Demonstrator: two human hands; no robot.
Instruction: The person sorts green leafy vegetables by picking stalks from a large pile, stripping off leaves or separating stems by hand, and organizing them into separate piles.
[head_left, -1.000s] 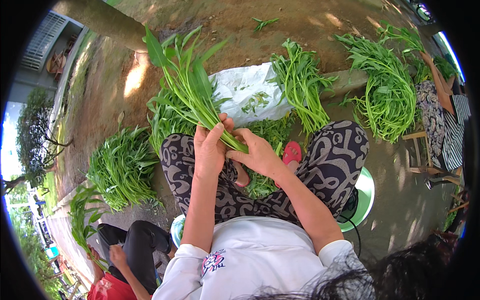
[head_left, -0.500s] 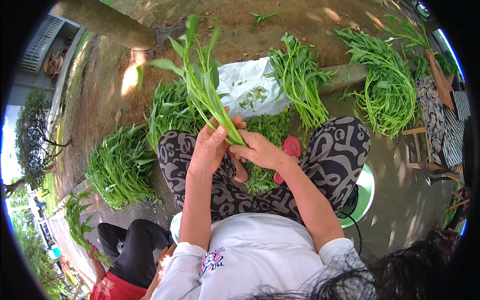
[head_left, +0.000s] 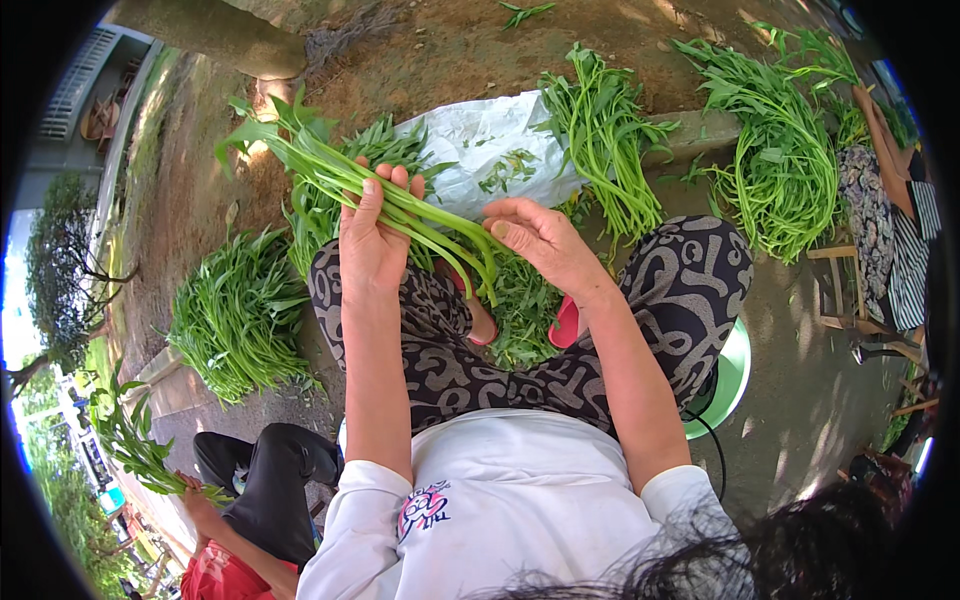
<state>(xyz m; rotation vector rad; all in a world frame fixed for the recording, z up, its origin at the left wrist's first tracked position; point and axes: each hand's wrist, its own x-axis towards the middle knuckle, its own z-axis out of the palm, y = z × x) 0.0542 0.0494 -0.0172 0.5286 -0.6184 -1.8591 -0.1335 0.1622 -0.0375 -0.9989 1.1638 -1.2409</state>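
Observation:
A small bunch of long-stemmed leafy greens (head_left: 400, 207) lies across my left hand (head_left: 375, 232), its thumb over the stems and its fingers behind them. The leafy tops point to the upper left, and the cut stem ends hang to the lower right. My right hand (head_left: 545, 245) is beside those stem ends, its fingers stretched out and apart from the thumb. I cannot make out anything in it. Beneath the hands, between my red shoes (head_left: 567, 322), loose green leaves (head_left: 527, 320) cover the ground.
A white plastic sheet (head_left: 465, 150) with leaf scraps lies ahead. Piles of greens lie at the left (head_left: 240, 320) and right (head_left: 785, 170), with an upright bundle (head_left: 605, 140) beside the sheet. A pale green basin (head_left: 735, 380) is by my right leg. Co-workers sit on both sides.
The bunch has tipped from upright to slanting left in my left hand. My right hand has let go of the stem ends and moved away to the right, fingers opening.

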